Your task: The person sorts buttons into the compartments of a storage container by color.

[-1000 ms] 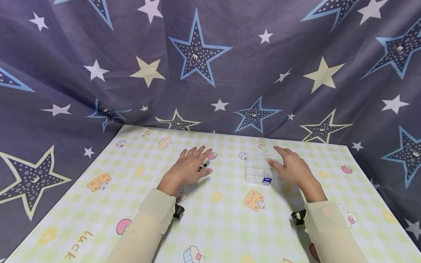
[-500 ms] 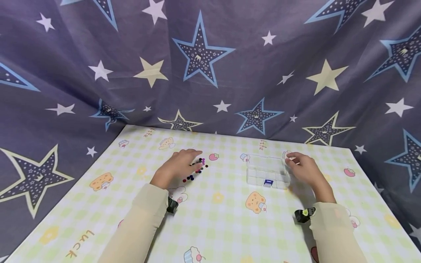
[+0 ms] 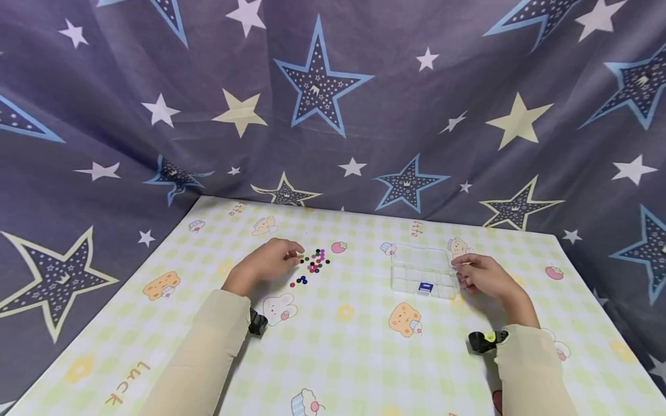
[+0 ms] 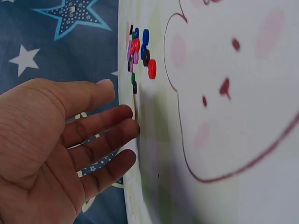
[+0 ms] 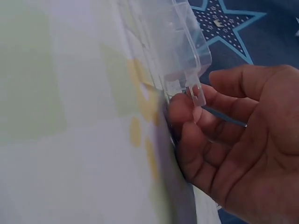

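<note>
Clear plastic makes up the box [image 3: 403, 287] at my right hand [image 3: 486, 275]; it stands right of the table's [image 3: 338, 352] middle, nearer the far edge than my sleeves are, with its lid [image 3: 418, 255] folded back towards that edge. Dividers show through its walls, and a blue label [image 3: 425, 286] sits on the front. My fingers are bent around the box's right end, beside a small tab [image 5: 199, 94], with the thumb apart from them; I cannot tell whether I grip the plastic or touch it at all.

My left hand [image 3: 267, 258] is released, its fingers lightly bent and spread, just left of a loose scatter of small beads [image 3: 313, 267]. They lie left of the box and well apart from it, also towards the far edge: red, blue, green, purple and black. A few sit a little nearer me than the main cluster. Under everything runs a checked cloth printed with cartoon figures, and past the far edge hangs a dark curtain [image 3: 198, 63] covered in stars.
</note>
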Available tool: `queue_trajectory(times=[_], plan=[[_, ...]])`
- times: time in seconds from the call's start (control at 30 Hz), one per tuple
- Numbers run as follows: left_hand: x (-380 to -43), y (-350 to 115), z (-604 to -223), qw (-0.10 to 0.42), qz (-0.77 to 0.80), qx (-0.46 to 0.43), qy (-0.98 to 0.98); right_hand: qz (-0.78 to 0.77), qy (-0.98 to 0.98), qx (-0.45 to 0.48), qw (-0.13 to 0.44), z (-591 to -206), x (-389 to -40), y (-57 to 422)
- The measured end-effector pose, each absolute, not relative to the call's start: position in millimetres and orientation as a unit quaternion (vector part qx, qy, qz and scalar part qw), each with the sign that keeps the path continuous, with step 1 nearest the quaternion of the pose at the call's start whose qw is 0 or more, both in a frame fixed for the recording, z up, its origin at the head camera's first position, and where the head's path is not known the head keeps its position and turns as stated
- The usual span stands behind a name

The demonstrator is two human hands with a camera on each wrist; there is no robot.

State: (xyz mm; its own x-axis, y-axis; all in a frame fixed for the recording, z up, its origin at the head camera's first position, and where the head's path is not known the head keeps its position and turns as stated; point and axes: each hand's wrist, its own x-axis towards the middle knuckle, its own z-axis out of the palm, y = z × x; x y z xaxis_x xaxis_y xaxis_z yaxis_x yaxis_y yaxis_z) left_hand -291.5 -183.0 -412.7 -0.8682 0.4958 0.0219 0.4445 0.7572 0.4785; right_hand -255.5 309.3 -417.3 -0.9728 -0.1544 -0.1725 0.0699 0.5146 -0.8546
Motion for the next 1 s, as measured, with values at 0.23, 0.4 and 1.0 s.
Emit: queue_trajectory(times=[0.23, 0.4, 1.0], plan=[[-292.2, -183.6, -412.2, 0.077, 0.255, 0.251, 0.931, -0.499, 0.857, -0.009, 0.129, -419.8, -250.3, 318.8], [-293.4, -184.6, -410.7, 0.087, 0.26, 0.265, 0.925, -0.493, 0.862, -0.042, 0.11, -424.1, -250.9, 322.2], [-313.3, -190.2, -420.3, 0.078, 0.263, 0.265, 0.924, -0.509, 0.853, -0.04, 0.108, -431.1, -255.0, 323.3]])
